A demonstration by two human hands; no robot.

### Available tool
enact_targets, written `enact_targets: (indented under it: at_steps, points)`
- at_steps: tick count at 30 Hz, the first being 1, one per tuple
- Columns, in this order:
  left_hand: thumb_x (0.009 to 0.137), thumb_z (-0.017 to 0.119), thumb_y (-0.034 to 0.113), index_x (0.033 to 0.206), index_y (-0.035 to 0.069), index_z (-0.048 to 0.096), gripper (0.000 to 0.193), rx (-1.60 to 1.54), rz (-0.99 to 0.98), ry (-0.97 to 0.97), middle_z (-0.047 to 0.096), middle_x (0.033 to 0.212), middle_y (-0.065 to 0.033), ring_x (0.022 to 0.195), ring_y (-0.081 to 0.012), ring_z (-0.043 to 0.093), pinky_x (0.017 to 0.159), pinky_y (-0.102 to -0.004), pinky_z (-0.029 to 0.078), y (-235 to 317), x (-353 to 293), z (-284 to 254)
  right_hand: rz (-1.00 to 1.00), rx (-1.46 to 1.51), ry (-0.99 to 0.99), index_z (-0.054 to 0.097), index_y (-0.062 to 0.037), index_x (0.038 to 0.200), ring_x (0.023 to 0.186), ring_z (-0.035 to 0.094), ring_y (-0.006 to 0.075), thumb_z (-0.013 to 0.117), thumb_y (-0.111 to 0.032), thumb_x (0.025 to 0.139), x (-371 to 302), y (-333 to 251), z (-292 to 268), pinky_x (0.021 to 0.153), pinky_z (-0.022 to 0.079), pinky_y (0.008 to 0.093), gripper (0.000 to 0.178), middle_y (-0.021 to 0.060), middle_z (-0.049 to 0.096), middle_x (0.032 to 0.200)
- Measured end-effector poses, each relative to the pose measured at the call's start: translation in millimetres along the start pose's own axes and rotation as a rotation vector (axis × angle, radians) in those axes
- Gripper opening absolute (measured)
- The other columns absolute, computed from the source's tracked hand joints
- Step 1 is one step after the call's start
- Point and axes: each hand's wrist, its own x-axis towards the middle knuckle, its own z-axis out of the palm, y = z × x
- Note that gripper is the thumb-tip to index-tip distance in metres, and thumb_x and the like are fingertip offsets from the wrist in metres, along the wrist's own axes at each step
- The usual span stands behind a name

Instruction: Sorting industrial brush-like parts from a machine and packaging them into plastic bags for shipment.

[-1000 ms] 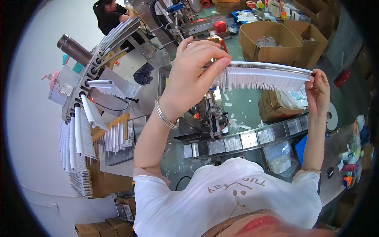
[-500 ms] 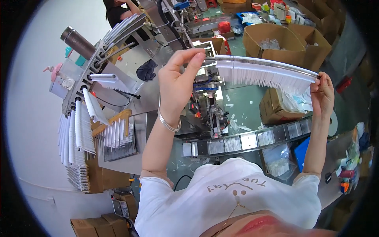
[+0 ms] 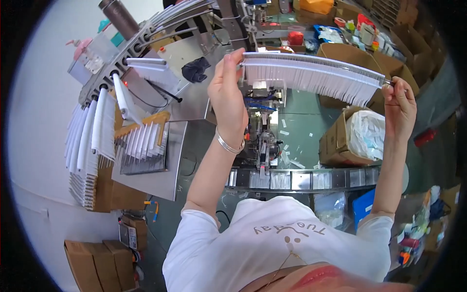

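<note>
Stretched between my hands is a long thin rod (image 3: 311, 61) strung with many thin white tags (image 3: 311, 80) that hang down in a dense row like a fringe. My left hand (image 3: 227, 95) pinches the rod's left end between thumb and fingers. At the other end, slightly lower, my right hand (image 3: 401, 107) pinches the bare tip beside the last tags. The rod is held up above the machine and the conveyor, touching neither. Beyond my left hand, a machine rack (image 3: 109, 73) carries similar rods with white tags (image 3: 103, 129).
A conveyor (image 3: 311, 180) with several small trays runs across in front of me. Cardboard boxes (image 3: 335, 138) stand at the right and back. On the left, a holder with upright white tags (image 3: 146, 141) rests on a metal table (image 3: 170, 165). A dark cloth (image 3: 195, 69) lies behind.
The view has turned a little, shifting the rack and machine. Both hands still hold the rod; its left end has risen and moved left, and the tags now reach close to my left hand.
</note>
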Motion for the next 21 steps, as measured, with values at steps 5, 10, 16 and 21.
enact_targets:
  at_steps: [5,10,16,21]
  points:
    - [0.100,0.040,0.034,0.109,0.001,0.064,0.041,0.081,0.067,0.012,0.060,0.115,-0.0037,0.107,-0.0120,0.049,0.092,-0.0294,0.035,-3.8,17.5,-11.3,-0.032,-0.019,-0.074,0.063,0.0026,0.104,0.078,0.058,0.0140,0.059,-0.011,0.090,13.6,12.8,8.4,0.075,0.047,0.0229,0.020,0.0094,0.063,0.090]
    - [0.100,0.034,0.040,0.113,0.002,0.061,0.048,0.147,0.167,0.063,0.059,0.118,-0.0049,0.105,-0.0117,0.047,0.092,-0.0286,0.033,-5.1,50.9,-19.2,-0.081,0.076,-0.156,0.064,0.0017,0.105,0.081,0.059,0.0159,0.061,-0.009,0.089,40.8,41.4,28.8,0.077,0.049,0.0254,0.019,0.0097,0.064,0.096]
    - [0.098,0.032,0.049,0.114,0.005,0.064,0.057,0.157,0.242,0.168,0.054,0.102,-0.0024,0.093,-0.0124,0.045,0.086,-0.0276,0.034,-11.2,95.8,-29.4,-0.189,0.070,-0.211,0.064,0.0015,0.105,0.085,0.063,0.0190,0.060,-0.006,0.089,73.9,78.0,56.9,0.081,0.050,0.0279,0.018,0.0104,0.065,0.100]
    - [0.098,0.032,0.050,0.113,0.004,0.064,0.058,0.176,0.269,0.224,0.051,0.102,-0.0023,0.091,-0.0118,0.045,0.084,-0.0265,0.035,-13.0,112.9,-35.4,-0.240,0.003,-0.240,0.065,0.0017,0.104,0.086,0.063,0.0194,0.061,-0.007,0.089,88.8,91.9,71.9,0.081,0.049,0.0295,0.018,0.0104,0.065,0.100]
